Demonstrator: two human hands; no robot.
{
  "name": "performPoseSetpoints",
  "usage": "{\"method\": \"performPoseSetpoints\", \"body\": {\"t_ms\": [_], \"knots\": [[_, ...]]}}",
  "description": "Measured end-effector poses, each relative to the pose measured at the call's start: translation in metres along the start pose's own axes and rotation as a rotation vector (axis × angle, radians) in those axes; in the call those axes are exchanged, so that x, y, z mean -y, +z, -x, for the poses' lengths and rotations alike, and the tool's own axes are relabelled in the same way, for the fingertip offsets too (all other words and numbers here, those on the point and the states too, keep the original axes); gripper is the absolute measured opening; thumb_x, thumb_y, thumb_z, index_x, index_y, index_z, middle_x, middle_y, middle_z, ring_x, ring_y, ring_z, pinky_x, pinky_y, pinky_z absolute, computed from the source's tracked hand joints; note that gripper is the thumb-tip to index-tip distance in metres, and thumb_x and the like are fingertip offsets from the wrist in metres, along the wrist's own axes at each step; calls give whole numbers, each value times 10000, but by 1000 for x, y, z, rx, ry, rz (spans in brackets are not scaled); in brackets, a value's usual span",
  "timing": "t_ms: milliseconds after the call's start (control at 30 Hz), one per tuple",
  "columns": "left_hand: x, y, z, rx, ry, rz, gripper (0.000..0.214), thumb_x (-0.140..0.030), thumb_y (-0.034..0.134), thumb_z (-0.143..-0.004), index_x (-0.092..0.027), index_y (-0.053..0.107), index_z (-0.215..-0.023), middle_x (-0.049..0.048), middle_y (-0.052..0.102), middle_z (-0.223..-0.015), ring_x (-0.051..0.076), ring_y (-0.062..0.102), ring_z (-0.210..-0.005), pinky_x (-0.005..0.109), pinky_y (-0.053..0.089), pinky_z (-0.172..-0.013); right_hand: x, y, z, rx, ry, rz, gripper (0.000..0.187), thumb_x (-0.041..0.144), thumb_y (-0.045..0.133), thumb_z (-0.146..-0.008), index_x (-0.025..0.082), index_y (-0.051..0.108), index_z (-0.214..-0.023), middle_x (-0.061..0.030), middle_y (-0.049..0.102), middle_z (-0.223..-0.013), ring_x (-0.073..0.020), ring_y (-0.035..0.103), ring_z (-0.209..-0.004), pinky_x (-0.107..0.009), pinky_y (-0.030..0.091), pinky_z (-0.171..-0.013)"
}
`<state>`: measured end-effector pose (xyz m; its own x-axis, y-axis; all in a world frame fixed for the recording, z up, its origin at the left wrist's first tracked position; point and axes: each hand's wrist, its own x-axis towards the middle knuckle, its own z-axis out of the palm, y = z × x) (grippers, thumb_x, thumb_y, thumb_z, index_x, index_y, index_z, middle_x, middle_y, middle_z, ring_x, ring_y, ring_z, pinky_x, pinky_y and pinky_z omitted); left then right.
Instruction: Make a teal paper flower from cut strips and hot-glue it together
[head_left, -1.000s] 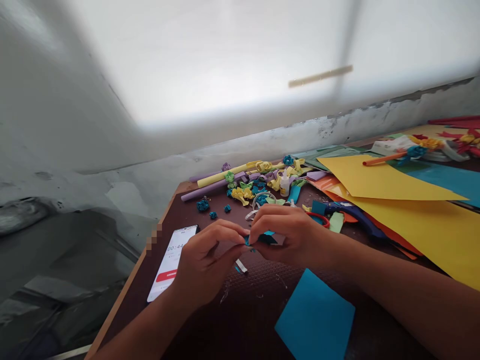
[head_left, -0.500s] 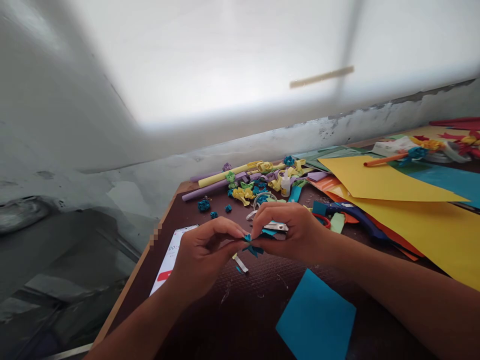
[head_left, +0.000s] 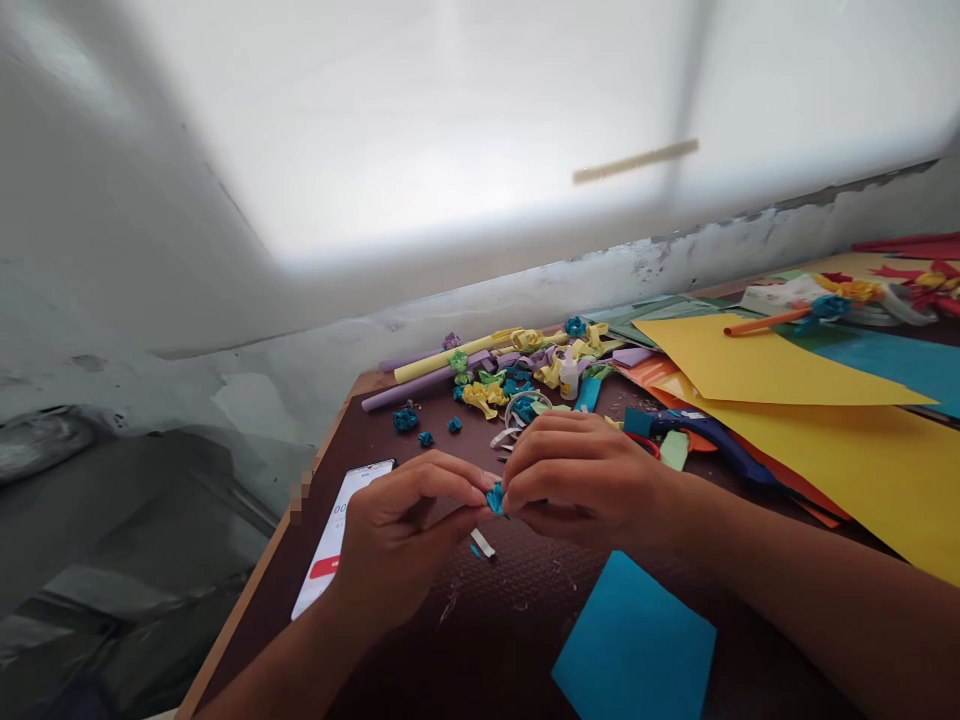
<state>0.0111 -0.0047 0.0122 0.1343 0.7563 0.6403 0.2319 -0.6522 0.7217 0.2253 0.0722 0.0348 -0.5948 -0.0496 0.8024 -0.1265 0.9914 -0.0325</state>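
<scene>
A small piece of crumpled blue paper [head_left: 495, 498] is pinched between the fingertips of both my hands, just above the dark table. My left hand [head_left: 405, 530] grips its left side with thumb and fingers. From the right, my right hand [head_left: 589, 480] closes on the same piece and hides part of it. Below my right wrist lies a flat blue pentagon of paper [head_left: 637, 640]. Small crumpled blue paper flowers [head_left: 406, 418] sit beyond my left hand. A white scrap strip [head_left: 483, 544] rests on the table under the held piece.
A phone [head_left: 330, 560] lies left of my left hand. Behind are rolled paper tubes [head_left: 450, 362], yellow paper pieces [head_left: 480, 398] and a glue bottle [head_left: 569, 372]. Right of them are a dark blue tool [head_left: 720, 440] and large yellow sheets [head_left: 765, 365]. The table's wooden edge [head_left: 251, 590] runs along the left.
The blue paper's spread points have been gathered into a more compact bunch. My right fingers have curled down around it, and both hands sit slightly lower in view.
</scene>
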Motion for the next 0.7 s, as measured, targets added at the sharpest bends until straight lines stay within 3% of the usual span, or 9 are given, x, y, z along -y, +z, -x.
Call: {"method": "performPoseSetpoints", "body": {"t_ms": [167, 400, 700], "knots": [[0, 1, 1, -38, -7, 19, 251, -47, 806, -807, -253, 769, -946, 10, 793, -933, 162, 757, -885, 241, 628, -786, 1, 0, 0, 2, -4, 9, 52, 137, 655, -955, 174, 660, -919, -59, 747, -877, -160, 666, -834, -291, 498, -777], [-4, -3, 0, 20, -2, -35, 180, -65, 795, -825, -240, 757, -844, 25, 776, -929, 168, 737, -874, 259, 602, -764, 2, 0, 0, 22, 45, -25, 69, 149, 632, -960, 205, 656, -929, -52, 747, -884, -159, 663, -831, -290, 505, -781], [-3, -2, -1, 31, 2, -24, 207, -58, 786, -831, -254, 747, -886, 12, 769, -937, 163, 735, -884, 262, 598, -782, 0, 4, 3, 12, 87, -103, 60, 141, 644, -942, 196, 665, -953, -68, 741, -896, -164, 667, -832, -305, 519, -773]]}}
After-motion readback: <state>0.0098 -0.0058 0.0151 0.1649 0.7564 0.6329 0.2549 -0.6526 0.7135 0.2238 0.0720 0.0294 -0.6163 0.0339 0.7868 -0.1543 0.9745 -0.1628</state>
